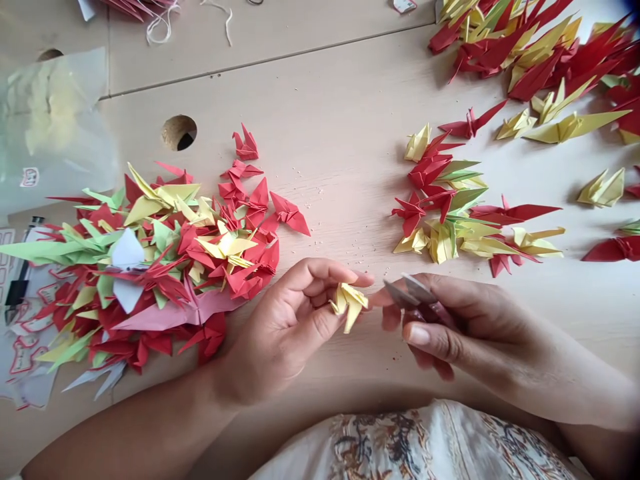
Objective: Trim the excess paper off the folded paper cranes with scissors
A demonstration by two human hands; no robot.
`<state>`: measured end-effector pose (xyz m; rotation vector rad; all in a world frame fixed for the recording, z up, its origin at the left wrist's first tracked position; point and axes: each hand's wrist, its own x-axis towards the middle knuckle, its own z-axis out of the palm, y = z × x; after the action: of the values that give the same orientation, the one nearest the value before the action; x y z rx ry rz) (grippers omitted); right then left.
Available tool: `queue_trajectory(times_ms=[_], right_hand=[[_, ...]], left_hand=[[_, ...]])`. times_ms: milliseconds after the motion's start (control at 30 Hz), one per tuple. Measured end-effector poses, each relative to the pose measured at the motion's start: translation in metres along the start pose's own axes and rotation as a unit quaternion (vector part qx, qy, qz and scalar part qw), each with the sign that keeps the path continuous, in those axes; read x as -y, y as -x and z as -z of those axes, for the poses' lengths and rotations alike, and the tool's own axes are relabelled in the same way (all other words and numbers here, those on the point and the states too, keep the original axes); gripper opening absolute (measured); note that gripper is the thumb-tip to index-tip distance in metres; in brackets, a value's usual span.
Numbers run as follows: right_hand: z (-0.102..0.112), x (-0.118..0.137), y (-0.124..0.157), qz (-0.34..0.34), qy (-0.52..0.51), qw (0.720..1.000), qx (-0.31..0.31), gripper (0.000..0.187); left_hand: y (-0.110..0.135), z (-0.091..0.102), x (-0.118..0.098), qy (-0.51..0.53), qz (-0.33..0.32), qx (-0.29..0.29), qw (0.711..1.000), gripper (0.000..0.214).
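My left hand (293,323) pinches a small yellow paper crane (349,305) between thumb and fingers, just above the table's near edge. Close to its right, my right hand (453,323) grips small scissors (411,293) with grey blades, their tips pointing at the crane. A big heap of red, yellow and green paper cranes (155,260) lies left of my left hand. A smaller cluster of cranes (460,213) lies beyond my right hand.
More red and yellow cranes (540,53) are piled at the far right corner. A round hole (179,132) is in the wooden table. A clear plastic bag (50,127) and sticker sheets (25,333) lie at the left. White string (165,20) sits at the far edge.
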<state>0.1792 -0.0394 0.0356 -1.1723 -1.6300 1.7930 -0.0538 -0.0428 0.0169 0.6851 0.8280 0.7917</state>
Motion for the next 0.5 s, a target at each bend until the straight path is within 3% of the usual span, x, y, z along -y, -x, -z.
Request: queue_trajectory(times_ms=[100, 200, 367, 500], right_hand=[[0.005, 0.004, 0.0, -0.028, -0.016, 0.999, 0.026, 0.031], [0.016, 0.008, 0.006, -0.014, -0.005, 0.998, 0.065, 0.027], [0.027, 0.006, 0.019, 0.004, -0.097, 0.99, 0.1, 0.041], [0.021, 0.003, 0.016, -0.063, -0.144, 0.975, 0.157, 0.031]], left_hand=[[-0.001, -0.001, -0.001, 0.026, 0.008, -0.002, 1.0, 0.013], [-0.001, 0.0, -0.002, 0.029, 0.024, -0.008, 0.999, 0.011], [-0.003, 0.0, -0.003, 0.046, 0.029, -0.003, 0.999, 0.008], [-0.004, -0.001, -0.005, 0.077, 0.055, 0.0, 0.996, 0.011]])
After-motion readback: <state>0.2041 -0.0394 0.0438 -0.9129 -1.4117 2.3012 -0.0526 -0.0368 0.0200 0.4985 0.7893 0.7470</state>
